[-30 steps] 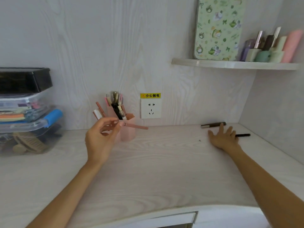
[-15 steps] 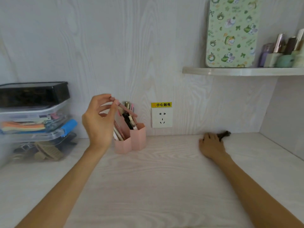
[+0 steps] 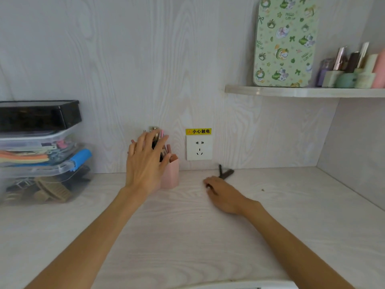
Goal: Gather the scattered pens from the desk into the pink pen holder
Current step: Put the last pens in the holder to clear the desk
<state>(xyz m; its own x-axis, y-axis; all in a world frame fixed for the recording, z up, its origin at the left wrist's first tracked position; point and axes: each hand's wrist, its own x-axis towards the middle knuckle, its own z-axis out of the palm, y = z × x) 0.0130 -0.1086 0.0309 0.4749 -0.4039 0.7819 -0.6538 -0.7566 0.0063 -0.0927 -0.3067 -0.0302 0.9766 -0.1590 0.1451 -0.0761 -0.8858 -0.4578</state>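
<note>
The pink pen holder (image 3: 171, 174) stands against the back wall, with several pens sticking out of its top. My left hand (image 3: 145, 161) is spread open in front of it, fingers apart, covering most of the holder and holding nothing. My right hand (image 3: 224, 193) rests on the desk to the right, fingers curled around two dark pens (image 3: 225, 173) whose ends poke out behind the hand in a V.
A stack of clear storage boxes (image 3: 41, 163) with a black box on top fills the left side. A white wall socket (image 3: 199, 148) sits right of the holder. A shelf (image 3: 302, 91) at the upper right carries a green tin and cosmetics.
My left hand has let go of the pink pen into the holder and spread open. My right hand has closed on the dark pens and slid left toward the holder.
</note>
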